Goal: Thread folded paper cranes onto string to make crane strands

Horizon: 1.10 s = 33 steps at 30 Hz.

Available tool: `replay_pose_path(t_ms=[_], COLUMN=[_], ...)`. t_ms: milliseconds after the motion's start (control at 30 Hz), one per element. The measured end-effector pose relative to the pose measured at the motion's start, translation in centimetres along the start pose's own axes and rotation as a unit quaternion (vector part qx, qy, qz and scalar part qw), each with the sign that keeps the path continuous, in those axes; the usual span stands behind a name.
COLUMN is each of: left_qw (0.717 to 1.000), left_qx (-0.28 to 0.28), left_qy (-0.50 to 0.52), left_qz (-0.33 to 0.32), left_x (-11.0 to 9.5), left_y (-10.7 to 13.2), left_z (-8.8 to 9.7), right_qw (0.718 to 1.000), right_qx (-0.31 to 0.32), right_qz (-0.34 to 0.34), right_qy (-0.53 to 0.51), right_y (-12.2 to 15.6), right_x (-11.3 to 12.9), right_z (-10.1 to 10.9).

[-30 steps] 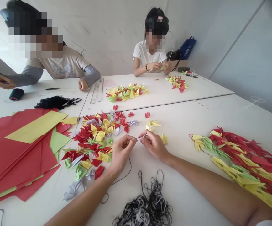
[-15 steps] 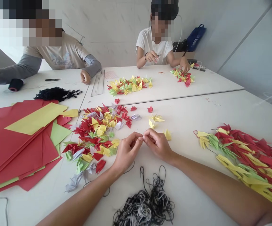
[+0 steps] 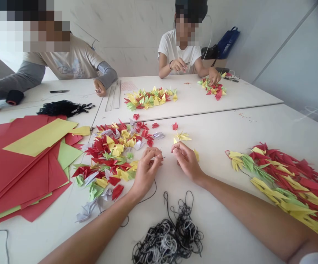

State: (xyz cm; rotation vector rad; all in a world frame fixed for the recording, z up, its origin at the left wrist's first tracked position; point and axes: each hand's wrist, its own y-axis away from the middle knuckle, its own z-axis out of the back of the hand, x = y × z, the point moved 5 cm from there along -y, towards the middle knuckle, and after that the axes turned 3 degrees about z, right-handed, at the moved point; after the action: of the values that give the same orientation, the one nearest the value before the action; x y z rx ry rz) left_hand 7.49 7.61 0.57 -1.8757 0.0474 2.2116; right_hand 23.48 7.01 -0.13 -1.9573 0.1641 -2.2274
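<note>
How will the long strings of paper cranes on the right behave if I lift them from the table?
The strung paper cranes will probably feel very light, being folded paper. They will likely hang floppy, since thin thread joins them. Their crowded points may snag each other and crease.

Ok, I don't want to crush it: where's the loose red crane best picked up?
Probably pinch the red crane by its raised middle fold, from above with your right hand: it stands apart from the heap, so fingers should fit around it.
</note>
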Motion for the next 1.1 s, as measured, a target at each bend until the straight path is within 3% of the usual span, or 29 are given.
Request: replay_pose_path(t_ms=[133, 300, 400, 500, 700, 933, 1100], left_qw=[0.998, 0.998, 0.997, 0.997, 0.999, 0.999, 0.999], left_qx=[0.011, -0.047, -0.044, -0.030, -0.009, -0.017, -0.002], left_qy=[0.039, -0.024, -0.027, -0.020, -0.022, -0.032, -0.040], left_qz=[0.044, 0.031, 0.048, 0.063, 0.042, 0.034, 0.036], left_x=[0.9, 0.2, 0.1, 0.4, 0.4, 0.2, 0.3], left_y=[0.4, 0.7, 0.6, 0.5, 0.3, 0.2, 0.3], left_z=[-0.1, 0.5, 0.5, 0.4, 0.1, 0.3, 0.1], right_qw=[0.999, 0.993, 0.992, 0.994, 0.982, 0.995, 0.991], right_qx=[0.033, 0.099, 0.111, 0.094, 0.010, 0.043, 0.058], right_qz=[0.014, 0.054, 0.050, 0.047, 0.155, 0.071, 0.081], right_qy=[0.001, 0.034, 0.031, 0.033, 0.110, 0.050, 0.092], right_y=[0.3, 0.8, 0.8, 0.6, 0.1, 0.4, 0.4], right_x=[0.1, 0.0, -0.1, -0.1, 1.2, 0.5, 0.8], right_z=[-0.3, -1.2, -1.4, -1.2, -0.3, -0.6, -0.9])
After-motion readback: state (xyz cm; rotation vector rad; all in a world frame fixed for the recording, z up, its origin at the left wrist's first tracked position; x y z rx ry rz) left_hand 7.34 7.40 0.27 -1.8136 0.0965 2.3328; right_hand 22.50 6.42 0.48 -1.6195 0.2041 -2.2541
